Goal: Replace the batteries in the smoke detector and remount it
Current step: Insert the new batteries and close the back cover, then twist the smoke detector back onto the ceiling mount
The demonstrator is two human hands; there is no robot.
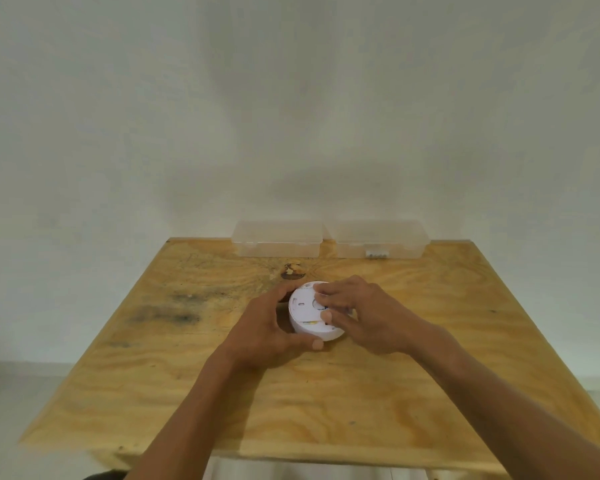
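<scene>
Resting near the middle of a plywood table (326, 393), a round white smoke detector (307, 315) lies with its flat back side facing up, where moulded marks and a small strip of yellow show, though the details are too blurred to read. In the head view, the only one given, the left hand (269, 332) cups the detector from its left side: the thumb runs along the near edge with its tip touching the white rim, and the fingers curl around the far left edge, so the hand is wrapped loosely on the housing. The right hand (355, 313) comes in from the right and lies over the detector's top, its fingers (326, 297) bent and bunched together on the upturned face near a grey round spot; whether they pinch a part or only press on it cannot be told. Both forearms reach in from the bottom edge of the frame. At the far edge of the table, against a plain pale wall (291, 98), two clear plastic boxes stand side by side with lids closed: the left box (277, 239) and the right box (380, 239), the latter showing something small and white (375, 254) at its front. A dark knot (292, 270) marks the wood between the boxes and the detector.
</scene>
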